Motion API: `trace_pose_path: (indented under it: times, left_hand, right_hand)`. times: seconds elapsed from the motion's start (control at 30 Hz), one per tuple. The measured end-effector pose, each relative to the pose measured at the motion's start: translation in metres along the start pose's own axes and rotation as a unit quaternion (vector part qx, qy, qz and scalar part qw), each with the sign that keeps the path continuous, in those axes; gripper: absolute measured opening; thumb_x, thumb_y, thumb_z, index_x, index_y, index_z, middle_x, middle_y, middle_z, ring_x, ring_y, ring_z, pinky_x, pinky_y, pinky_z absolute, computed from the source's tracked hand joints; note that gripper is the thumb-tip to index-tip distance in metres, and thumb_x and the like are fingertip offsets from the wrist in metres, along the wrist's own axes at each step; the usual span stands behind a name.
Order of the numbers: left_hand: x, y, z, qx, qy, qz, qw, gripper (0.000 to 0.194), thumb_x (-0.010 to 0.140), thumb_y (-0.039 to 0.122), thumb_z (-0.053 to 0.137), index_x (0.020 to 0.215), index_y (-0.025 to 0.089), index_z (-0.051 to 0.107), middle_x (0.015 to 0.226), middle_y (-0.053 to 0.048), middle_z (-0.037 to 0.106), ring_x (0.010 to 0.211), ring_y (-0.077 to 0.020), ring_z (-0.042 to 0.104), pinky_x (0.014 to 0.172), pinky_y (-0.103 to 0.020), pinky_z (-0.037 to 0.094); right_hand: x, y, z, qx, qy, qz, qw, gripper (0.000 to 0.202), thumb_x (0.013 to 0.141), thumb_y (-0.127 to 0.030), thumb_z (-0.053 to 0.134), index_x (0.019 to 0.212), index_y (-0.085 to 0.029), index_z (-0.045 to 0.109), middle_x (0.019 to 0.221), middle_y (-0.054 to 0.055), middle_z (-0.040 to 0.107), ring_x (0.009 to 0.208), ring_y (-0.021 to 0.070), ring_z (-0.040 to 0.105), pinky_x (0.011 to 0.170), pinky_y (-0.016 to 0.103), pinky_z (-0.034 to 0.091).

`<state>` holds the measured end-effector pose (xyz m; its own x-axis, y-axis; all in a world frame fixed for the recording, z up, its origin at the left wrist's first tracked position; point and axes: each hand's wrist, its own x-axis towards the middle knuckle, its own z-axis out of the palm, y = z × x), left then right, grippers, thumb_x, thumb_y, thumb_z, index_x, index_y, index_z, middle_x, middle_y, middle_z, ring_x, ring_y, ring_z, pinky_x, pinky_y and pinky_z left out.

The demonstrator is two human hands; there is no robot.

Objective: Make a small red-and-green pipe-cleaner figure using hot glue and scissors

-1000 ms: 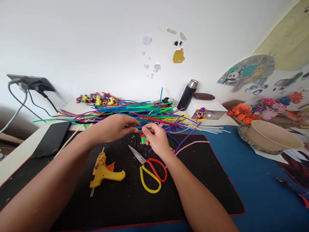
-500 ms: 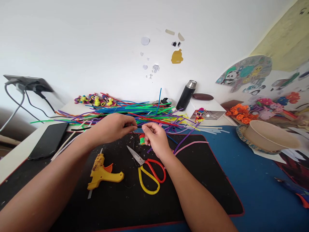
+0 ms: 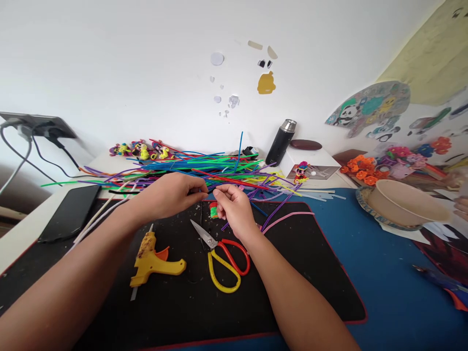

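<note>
My left hand (image 3: 173,192) is pinched closed on a thin black pipe cleaner (image 3: 211,191), whose dark length shows between the two hands. The fingertips of my right hand (image 3: 234,207) are closed on the same strand, just right of the left ones. Behind both hands lies a pile of colourful pipe cleaners (image 3: 171,165). A small green and red piece (image 3: 213,210) sits by the right fingers. Nearer me on the black mat (image 3: 300,273) are scissors (image 3: 223,258) with red and yellow handles and a yellow glue gun (image 3: 153,258).
A phone (image 3: 69,213) lies at the left. Behind stand a black flask (image 3: 281,144), a white box (image 3: 321,163) and small figures (image 3: 142,150). At the right are a bowl (image 3: 405,202), pliers (image 3: 442,282) and another person's hand (image 3: 461,207).
The view has shifted slightly. My fingertips still meet at the black strand, with little change in pose. Another person's hand has appeared at the right edge.
</note>
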<state>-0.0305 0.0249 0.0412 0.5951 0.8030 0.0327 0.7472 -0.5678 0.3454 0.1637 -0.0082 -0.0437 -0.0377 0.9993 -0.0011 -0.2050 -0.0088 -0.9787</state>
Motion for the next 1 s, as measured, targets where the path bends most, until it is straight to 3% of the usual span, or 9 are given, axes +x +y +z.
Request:
trace_pose_path:
  times: [0.43,0.7,0.87,0.93,1.0]
  left_hand:
    - [0.001,0.002,0.001,-0.009,-0.022,0.0,1.0,0.033,0.097,0.048,0.051,0.088,0.025,0.073,0.072,-0.002,0.072,0.06,-0.0203,0.058,0.061,-0.032,0.035]
    - [-0.004,-0.007,-0.012,-0.035,0.027,-0.015,0.999,0.035,0.097,0.052,0.052,0.088,0.025,0.073,0.069,-0.001,0.072,0.061,-0.0211,0.06,0.061,-0.031,0.039]
    - [-0.009,-0.016,-0.024,-0.042,0.073,-0.023,0.996,0.036,0.097,0.052,0.054,0.093,0.023,0.076,0.072,-0.002,0.074,0.063,-0.0202,0.061,0.062,-0.03,0.04]
    - [-0.011,-0.02,-0.029,-0.039,0.09,-0.03,0.995,0.035,0.096,0.05,0.055,0.094,0.022,0.077,0.07,-0.002,0.072,0.062,-0.0193,0.06,0.062,-0.03,0.04]
    - [-0.014,-0.024,-0.035,-0.036,0.106,-0.039,0.993,0.036,0.096,0.049,0.055,0.096,0.021,0.077,0.068,-0.001,0.071,0.06,-0.0186,0.059,0.062,-0.03,0.04]
  right_hand:
    - [0.001,0.002,0.0,0.001,-0.005,-0.003,1.0,0.035,0.084,-0.055,0.082,0.09,-0.023,0.067,0.053,-0.009,0.053,0.043,0.0119,0.052,0.042,0.024,0.037]
    - [0.007,0.001,-0.003,0.014,0.052,-0.032,0.998,0.043,0.084,-0.063,0.079,0.092,-0.022,0.068,0.055,-0.01,0.048,0.042,0.0105,0.044,0.043,0.025,0.032]
    - [-0.013,-0.006,0.022,-0.142,-0.079,-0.063,0.985,0.031,0.097,-0.053,0.072,0.091,-0.023,0.069,0.06,-0.007,0.055,0.051,0.0128,0.05,0.053,0.027,0.038]
    - [-0.027,-0.013,0.033,-0.246,-0.146,-0.082,0.955,0.022,0.101,-0.045,0.073,0.097,-0.023,0.074,0.071,-0.004,0.065,0.061,0.0138,0.058,0.06,0.027,0.04]
    - [-0.043,-0.02,0.043,-0.371,-0.217,-0.087,0.899,0.02,0.103,-0.044,0.076,0.102,-0.024,0.077,0.075,-0.004,0.069,0.067,0.0144,0.063,0.062,0.027,0.039]
